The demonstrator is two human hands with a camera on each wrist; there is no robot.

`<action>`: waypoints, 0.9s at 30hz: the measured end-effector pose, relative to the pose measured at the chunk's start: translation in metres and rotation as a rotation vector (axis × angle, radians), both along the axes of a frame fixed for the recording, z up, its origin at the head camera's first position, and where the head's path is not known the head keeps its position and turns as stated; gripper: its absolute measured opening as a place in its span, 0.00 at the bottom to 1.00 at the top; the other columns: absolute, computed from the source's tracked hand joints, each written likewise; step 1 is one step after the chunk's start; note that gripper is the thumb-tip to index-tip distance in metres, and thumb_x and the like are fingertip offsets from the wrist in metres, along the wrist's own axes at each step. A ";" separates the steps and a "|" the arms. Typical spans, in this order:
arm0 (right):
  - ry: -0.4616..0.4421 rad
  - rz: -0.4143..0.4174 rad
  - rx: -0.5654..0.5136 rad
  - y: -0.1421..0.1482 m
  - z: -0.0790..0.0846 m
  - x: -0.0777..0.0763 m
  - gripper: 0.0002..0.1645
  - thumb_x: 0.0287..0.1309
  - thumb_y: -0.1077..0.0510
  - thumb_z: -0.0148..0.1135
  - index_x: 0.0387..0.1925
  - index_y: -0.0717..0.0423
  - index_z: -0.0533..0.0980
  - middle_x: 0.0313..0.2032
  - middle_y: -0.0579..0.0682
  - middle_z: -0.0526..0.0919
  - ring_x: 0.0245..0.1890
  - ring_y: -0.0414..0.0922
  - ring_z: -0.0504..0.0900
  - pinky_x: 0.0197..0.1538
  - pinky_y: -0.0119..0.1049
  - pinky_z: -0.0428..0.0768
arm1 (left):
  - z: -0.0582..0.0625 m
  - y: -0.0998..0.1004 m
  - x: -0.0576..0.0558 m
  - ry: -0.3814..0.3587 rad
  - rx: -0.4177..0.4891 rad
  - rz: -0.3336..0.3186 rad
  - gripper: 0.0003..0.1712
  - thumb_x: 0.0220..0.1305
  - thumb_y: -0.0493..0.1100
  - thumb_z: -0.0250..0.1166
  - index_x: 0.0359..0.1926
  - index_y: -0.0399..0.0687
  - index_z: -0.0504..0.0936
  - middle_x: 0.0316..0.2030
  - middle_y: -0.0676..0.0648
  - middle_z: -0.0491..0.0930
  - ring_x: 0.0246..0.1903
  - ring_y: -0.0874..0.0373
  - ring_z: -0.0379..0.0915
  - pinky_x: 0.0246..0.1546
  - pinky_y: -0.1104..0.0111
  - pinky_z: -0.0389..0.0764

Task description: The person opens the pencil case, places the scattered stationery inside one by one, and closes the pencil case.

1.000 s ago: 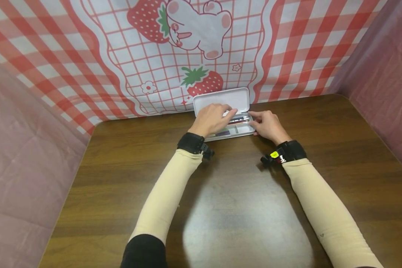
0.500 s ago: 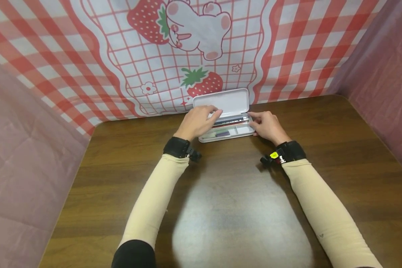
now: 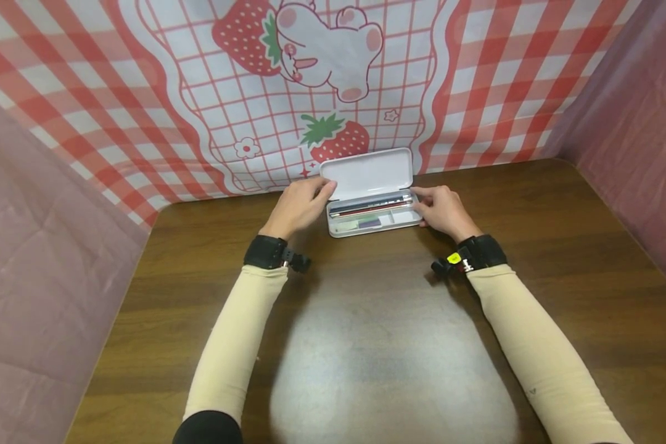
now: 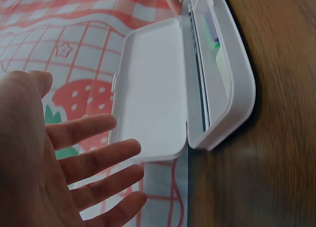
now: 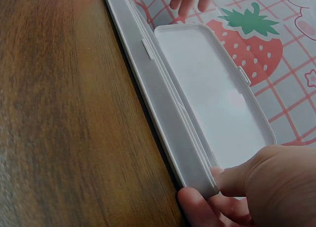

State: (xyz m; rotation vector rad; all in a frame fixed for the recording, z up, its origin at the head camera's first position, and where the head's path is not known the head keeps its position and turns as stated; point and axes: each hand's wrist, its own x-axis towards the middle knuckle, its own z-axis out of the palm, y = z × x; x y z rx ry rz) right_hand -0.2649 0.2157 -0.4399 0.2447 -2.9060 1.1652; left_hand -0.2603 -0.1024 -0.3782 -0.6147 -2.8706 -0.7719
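A white pencil case [image 3: 374,232] stands at the back of the table, its lid [image 3: 369,176] raised and leaning back toward the cloth. Dark and red pencils [image 3: 361,209] lie in its rear compartment. In the front compartment is a small green and purple item [image 3: 366,222]. My right hand [image 3: 446,211] grips the case's right end, thumb on the rim and fingers against the outside, as the right wrist view shows. At the left end of the lid is my left hand [image 3: 296,208], holding nothing. Its fingers [image 4: 101,160] extend spread in front of the lid in the left wrist view.
A red-and-white checked cloth [image 3: 505,80] with strawberry prints hangs right behind the case. Pink curtains [image 3: 39,259] flank the brown wooden table [image 3: 388,320]. Each wrist carries a black strap with a small camera.
My left hand has moved left, from over the case to beside its left end, uncovering the pencils and the front compartment. The right hand keeps its grip in place.
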 end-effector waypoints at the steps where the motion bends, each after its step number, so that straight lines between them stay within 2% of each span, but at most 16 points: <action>1: 0.002 -0.001 0.001 0.000 0.000 0.000 0.28 0.65 0.59 0.62 0.66 0.52 0.74 0.31 0.58 0.84 0.18 0.40 0.81 0.21 0.29 0.73 | 0.000 -0.002 0.000 0.001 0.004 0.002 0.28 0.76 0.62 0.44 0.52 0.50 0.83 0.43 0.48 0.86 0.45 0.54 0.79 0.51 0.55 0.80; 4: 0.001 -0.002 0.001 0.001 -0.001 0.001 0.27 0.65 0.59 0.62 0.66 0.52 0.75 0.31 0.58 0.85 0.18 0.41 0.81 0.21 0.29 0.73 | -0.001 -0.007 -0.001 -0.002 0.022 0.005 0.28 0.76 0.60 0.44 0.54 0.49 0.82 0.46 0.46 0.86 0.49 0.51 0.80 0.54 0.54 0.79; 8: -0.005 -0.007 -0.003 0.001 0.000 0.001 0.28 0.64 0.59 0.62 0.66 0.52 0.74 0.31 0.57 0.85 0.18 0.41 0.82 0.21 0.30 0.74 | -0.003 -0.012 -0.002 -0.021 0.057 0.009 0.30 0.76 0.59 0.45 0.65 0.47 0.76 0.60 0.44 0.82 0.60 0.49 0.75 0.64 0.54 0.74; 10: -0.005 -0.006 -0.007 0.001 0.000 0.002 0.28 0.64 0.59 0.62 0.66 0.52 0.74 0.30 0.58 0.84 0.18 0.42 0.82 0.21 0.30 0.74 | -0.006 -0.014 -0.001 -0.034 0.085 0.011 0.31 0.76 0.59 0.46 0.68 0.47 0.73 0.62 0.43 0.80 0.61 0.49 0.74 0.65 0.54 0.73; 14: -0.003 -0.003 -0.009 0.000 0.001 0.001 0.28 0.65 0.59 0.62 0.66 0.52 0.74 0.31 0.58 0.85 0.18 0.42 0.82 0.21 0.30 0.75 | -0.016 -0.017 0.001 -0.056 0.149 0.026 0.32 0.75 0.58 0.49 0.71 0.46 0.69 0.62 0.43 0.78 0.58 0.50 0.75 0.63 0.53 0.74; 20: -0.008 0.001 -0.012 0.000 0.001 0.000 0.28 0.65 0.59 0.62 0.66 0.52 0.74 0.32 0.59 0.86 0.18 0.42 0.83 0.21 0.29 0.75 | -0.034 -0.019 0.006 -0.082 0.254 0.053 0.32 0.74 0.56 0.52 0.69 0.42 0.70 0.62 0.38 0.76 0.56 0.47 0.77 0.61 0.53 0.76; 24: -0.010 -0.001 -0.017 0.000 0.000 0.000 0.28 0.65 0.59 0.62 0.66 0.52 0.74 0.33 0.59 0.86 0.18 0.41 0.83 0.21 0.28 0.76 | -0.047 -0.017 0.008 -0.094 0.309 0.056 0.31 0.76 0.55 0.49 0.70 0.40 0.69 0.61 0.37 0.75 0.44 0.46 0.82 0.53 0.53 0.81; 27: -0.013 0.004 -0.017 0.001 0.001 0.000 0.28 0.65 0.59 0.62 0.66 0.52 0.74 0.33 0.59 0.85 0.19 0.41 0.82 0.21 0.28 0.76 | -0.056 -0.016 0.010 -0.130 0.351 0.063 0.33 0.77 0.56 0.47 0.72 0.41 0.66 0.62 0.37 0.75 0.36 0.46 0.84 0.47 0.55 0.83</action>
